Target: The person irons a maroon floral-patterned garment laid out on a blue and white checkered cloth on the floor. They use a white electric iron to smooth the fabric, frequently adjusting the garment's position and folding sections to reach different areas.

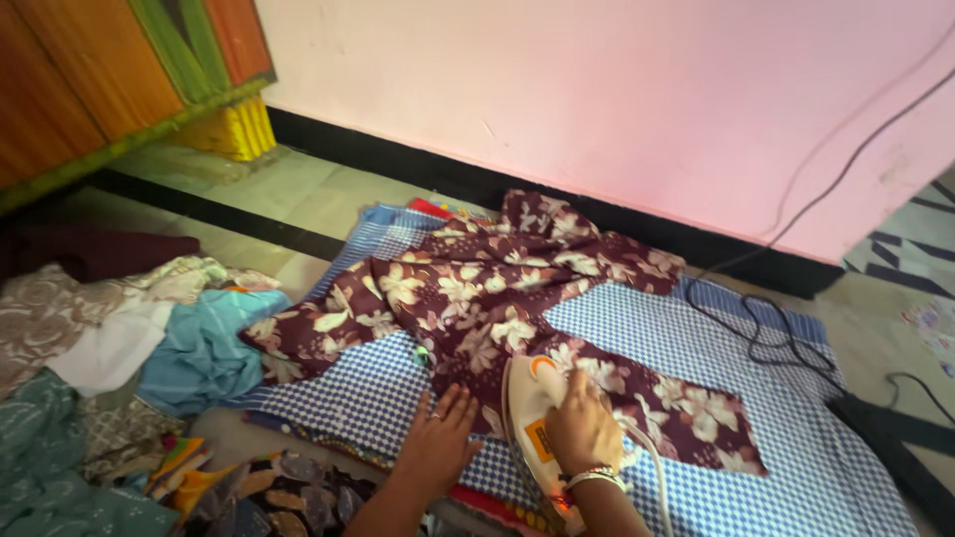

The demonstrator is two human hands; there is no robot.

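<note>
Spread over a blue checked cloth (pixel 637 328) on the floor lies the soft, limp maroon floral garment (pixel 477 288). Left hand (pixel 438 438) presses flat, fingers (pixel 450 406) splayed, on its near edge. Right hand (pixel 582 428) grips the white iron (pixel 527 398), likely heavy, by its handle just beside.

A pale pink wall (pixel 617 89) is seen across the far side of the room, edged at its foot by a black skirting band (pixel 477 184). The floor (pixel 288 199) is laid in greyish tiles crossed by a dark stripe (pixel 214 214). At far left, wooden furniture (pixel 90 70) painted orange and green is raised on a yellow fluted foot (pixel 239 129). A black cable (pixel 846 169) is trailed down the wall at right. Soft, even daylight is cast throughout.
</note>
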